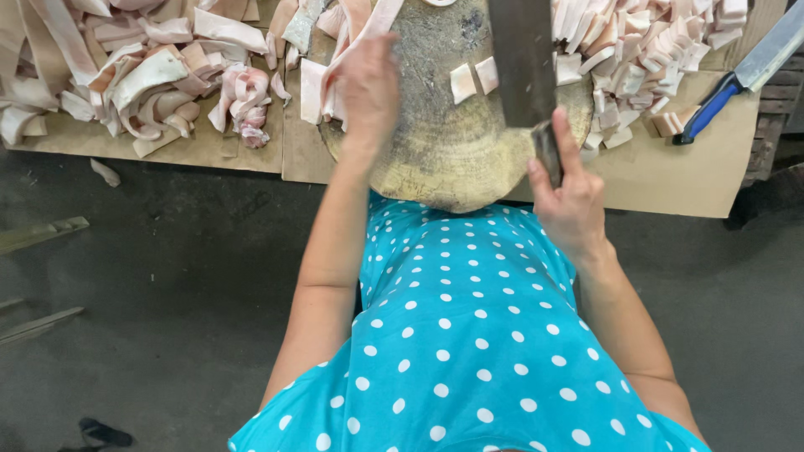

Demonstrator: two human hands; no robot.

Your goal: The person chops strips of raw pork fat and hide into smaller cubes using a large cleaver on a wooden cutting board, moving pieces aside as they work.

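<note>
The right hand (pixel 569 197) has its grip wrapped tight around the handle of a broad cleaver (pixel 523 63), whose blade stands over the round wooden chopping block (pixel 444 159). The left hand (pixel 368 88) lies with its fingers curled over pale strips of pork skin (pixel 335 79), pressing them flat on the block's left part. Two cut pieces (pixel 473 79) lie between the two hands, just left of the blade. To cut well here, the left grip should probably keep its fingertips tucked back from the blade's path and feed the strips toward the cleaver a little at a time, while the right lets the blade fall straight so the pieces come out even. Beyond the right grip a heap of cut pieces (pixel 645 50) spreads over the cardboard-covered desk (pixel 670 180); further right lies a blue-handled knife (pixel 737 79). Left of the left grip sits a heap of uncut strips (pixel 142 75).
</note>
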